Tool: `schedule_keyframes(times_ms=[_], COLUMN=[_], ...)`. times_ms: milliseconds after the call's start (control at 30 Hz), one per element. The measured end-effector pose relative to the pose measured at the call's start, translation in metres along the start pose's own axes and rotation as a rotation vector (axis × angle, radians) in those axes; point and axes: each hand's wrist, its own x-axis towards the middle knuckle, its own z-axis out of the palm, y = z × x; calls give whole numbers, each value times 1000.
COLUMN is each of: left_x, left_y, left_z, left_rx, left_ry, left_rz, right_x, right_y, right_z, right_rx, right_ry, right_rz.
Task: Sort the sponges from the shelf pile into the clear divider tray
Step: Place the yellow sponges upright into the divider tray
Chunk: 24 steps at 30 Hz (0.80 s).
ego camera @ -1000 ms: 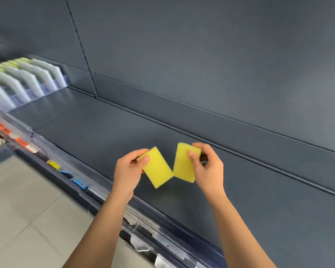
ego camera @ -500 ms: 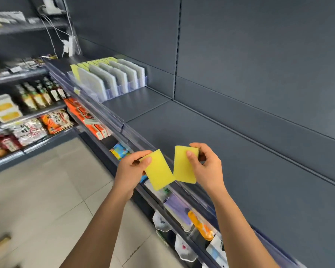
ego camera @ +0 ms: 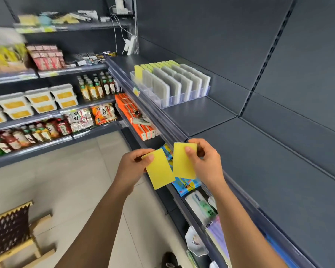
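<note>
Tray (ego camera: 190, 97) at upper centre looks nearly full — left hand (ego camera: 132, 167) and right hand (ego camera: 206, 163) each pinch one yellow sponge (ego camera: 161, 171), both unplaced.

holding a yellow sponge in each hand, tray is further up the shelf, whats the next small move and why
Probably carry both toward the clear divider tray. The left hand pinches the left sponge, the right hand the right sponge, and the tray stands farther along the shelf, its yellow row likely their lane.
</note>
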Motion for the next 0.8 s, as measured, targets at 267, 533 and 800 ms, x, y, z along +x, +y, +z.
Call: schedule_keyframes(times_ms=[267, 533, 800], left_x=[97, 199, 282], left_y=[6, 19, 22], left_z=[-60, -117, -174], left_rx=[15, 43, 43], left_ry=[87, 105, 109], left_rz=[-8, -22, -31], right_x=[92, 185, 252], right_y=[-12, -30, -48], right_z=[92, 175, 247], right_rx=[52, 67, 63], right_ry=[-101, -158, -200], right_rz=[-45, -74, -83])
